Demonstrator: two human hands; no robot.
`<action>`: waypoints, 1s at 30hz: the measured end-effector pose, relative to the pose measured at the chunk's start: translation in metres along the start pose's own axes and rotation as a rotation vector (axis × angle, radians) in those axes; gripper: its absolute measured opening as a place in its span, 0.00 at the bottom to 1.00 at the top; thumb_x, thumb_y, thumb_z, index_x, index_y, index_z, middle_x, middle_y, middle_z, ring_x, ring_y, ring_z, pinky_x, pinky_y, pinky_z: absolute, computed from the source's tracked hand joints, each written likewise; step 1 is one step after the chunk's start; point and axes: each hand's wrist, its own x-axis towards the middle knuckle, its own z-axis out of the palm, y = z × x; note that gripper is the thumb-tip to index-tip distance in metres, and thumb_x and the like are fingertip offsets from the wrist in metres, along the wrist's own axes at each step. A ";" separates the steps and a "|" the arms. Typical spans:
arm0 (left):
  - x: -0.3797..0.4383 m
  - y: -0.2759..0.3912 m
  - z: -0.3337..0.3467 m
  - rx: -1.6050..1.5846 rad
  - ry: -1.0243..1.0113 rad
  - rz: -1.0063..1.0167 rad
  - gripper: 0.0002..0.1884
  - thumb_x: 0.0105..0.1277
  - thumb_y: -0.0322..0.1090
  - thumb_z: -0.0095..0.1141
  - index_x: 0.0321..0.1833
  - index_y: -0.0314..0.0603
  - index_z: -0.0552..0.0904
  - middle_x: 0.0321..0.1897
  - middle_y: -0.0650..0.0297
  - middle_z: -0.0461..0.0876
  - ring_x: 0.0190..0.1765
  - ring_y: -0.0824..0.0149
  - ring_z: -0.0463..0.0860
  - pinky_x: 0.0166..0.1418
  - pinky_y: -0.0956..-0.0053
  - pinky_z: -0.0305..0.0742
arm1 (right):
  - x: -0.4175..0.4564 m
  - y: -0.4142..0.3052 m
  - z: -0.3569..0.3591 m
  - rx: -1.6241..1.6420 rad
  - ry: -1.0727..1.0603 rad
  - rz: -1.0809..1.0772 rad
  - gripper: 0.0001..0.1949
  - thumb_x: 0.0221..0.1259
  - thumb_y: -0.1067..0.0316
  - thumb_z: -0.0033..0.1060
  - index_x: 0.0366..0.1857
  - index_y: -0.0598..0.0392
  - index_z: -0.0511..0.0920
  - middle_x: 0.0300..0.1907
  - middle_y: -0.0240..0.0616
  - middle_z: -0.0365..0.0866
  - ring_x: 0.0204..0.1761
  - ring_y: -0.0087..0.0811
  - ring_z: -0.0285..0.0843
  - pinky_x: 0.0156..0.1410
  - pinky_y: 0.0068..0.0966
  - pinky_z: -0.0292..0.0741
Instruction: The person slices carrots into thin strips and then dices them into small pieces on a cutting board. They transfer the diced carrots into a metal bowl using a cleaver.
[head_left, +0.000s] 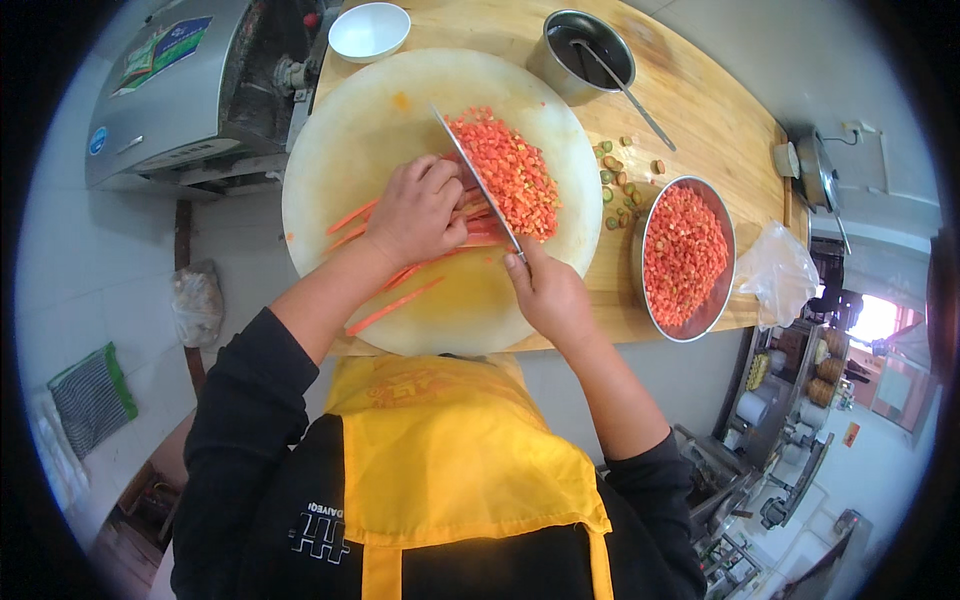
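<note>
Carrot strips (405, 292) lie on a round white cutting board (330, 150). My left hand (424, 206) presses down on a bundle of them with curled fingers, close against the blade. In my right hand (550, 285) is the handle of a kitchen cleaver (478, 176), its blade upright and running diagonally across the strips. A heap of diced carrot (514, 176) sits on the far side of the blade. The cut ends of the strips at the blade are partly hidden by my left hand and the cleaver.
A metal bowl (731, 289) filled with diced carrot stands right of the board, near carrot ends (615, 180) and a plastic bag (780, 270). Behind are a white bowl (369, 32) and a metal pot (574, 86) with a ladle. A steel machine (172, 90) stands left.
</note>
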 end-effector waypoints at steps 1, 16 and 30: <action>0.000 0.000 0.001 -0.020 -0.002 -0.006 0.10 0.48 0.37 0.63 0.31 0.42 0.79 0.47 0.59 0.77 0.57 0.54 0.75 0.59 0.58 0.75 | 0.001 0.001 -0.002 0.003 -0.001 0.004 0.16 0.74 0.55 0.53 0.55 0.53 0.72 0.32 0.55 0.84 0.37 0.59 0.83 0.42 0.53 0.77; 0.001 0.000 0.003 0.029 0.003 0.003 0.12 0.48 0.36 0.64 0.34 0.43 0.80 0.50 0.60 0.78 0.59 0.53 0.75 0.58 0.58 0.75 | -0.038 -0.032 -0.046 -0.033 0.004 -0.005 0.14 0.74 0.56 0.53 0.53 0.54 0.74 0.28 0.55 0.83 0.33 0.58 0.82 0.37 0.50 0.76; 0.001 -0.007 0.009 0.014 -0.004 0.016 0.11 0.46 0.36 0.65 0.31 0.44 0.80 0.47 0.63 0.80 0.54 0.55 0.77 0.53 0.58 0.78 | 0.005 -0.004 -0.007 0.161 0.065 0.043 0.13 0.75 0.55 0.52 0.45 0.55 0.73 0.25 0.55 0.81 0.31 0.59 0.80 0.37 0.53 0.73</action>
